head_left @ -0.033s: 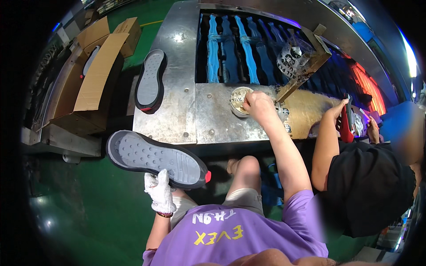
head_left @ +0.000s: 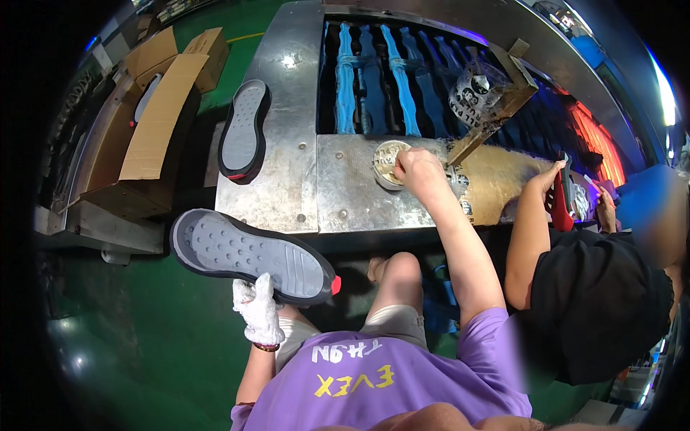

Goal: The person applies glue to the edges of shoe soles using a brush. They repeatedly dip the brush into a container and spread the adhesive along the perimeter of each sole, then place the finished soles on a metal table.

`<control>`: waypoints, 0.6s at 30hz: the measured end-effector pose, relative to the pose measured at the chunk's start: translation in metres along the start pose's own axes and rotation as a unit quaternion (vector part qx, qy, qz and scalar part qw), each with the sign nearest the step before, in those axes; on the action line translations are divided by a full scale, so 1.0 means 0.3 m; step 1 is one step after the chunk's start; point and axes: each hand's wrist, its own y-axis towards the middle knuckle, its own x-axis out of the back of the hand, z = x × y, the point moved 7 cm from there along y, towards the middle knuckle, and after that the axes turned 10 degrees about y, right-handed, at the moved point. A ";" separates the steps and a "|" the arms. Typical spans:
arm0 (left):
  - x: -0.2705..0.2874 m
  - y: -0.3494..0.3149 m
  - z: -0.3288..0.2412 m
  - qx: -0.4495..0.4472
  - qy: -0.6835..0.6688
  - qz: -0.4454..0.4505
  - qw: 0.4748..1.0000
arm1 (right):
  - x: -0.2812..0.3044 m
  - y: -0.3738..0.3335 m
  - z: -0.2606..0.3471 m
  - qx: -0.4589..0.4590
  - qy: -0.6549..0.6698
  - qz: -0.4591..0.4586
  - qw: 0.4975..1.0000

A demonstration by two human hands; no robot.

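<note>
My gloved left hand (head_left: pixel 259 311) grips a shoe sole (head_left: pixel 248 253) by its lower side. The sole has a grey, dimpled inner face, a black rim and a red tab at its right end. It is tilted in front of the metal bench. My bare right hand (head_left: pixel 422 172) is closed in a pinch over the right side of a small white tub (head_left: pixel 388 164) on the bench. What its fingers hold, if anything, is hidden. A second grey and black sole (head_left: pixel 244 133) lies inner face up on the bench, left of the tub.
Blue shoe-shaped pieces (head_left: pixel 345 79) fill the recess behind the tub. A wooden post (head_left: pixel 489 122) with clear plastic stands right of my right hand. At right, a co-worker's hand (head_left: pixel 544 179) holds a red and black sole (head_left: pixel 559 194). Open cardboard box (head_left: pixel 162 118) at left.
The sole in my left hand has shifted very slightly to the left. My right hand stays at the tub.
</note>
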 end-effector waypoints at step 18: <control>-0.187 0.164 -0.258 -0.207 -0.028 0.052 0.977 | 0.255 -0.271 0.143 0.093 0.092 -0.257 0.958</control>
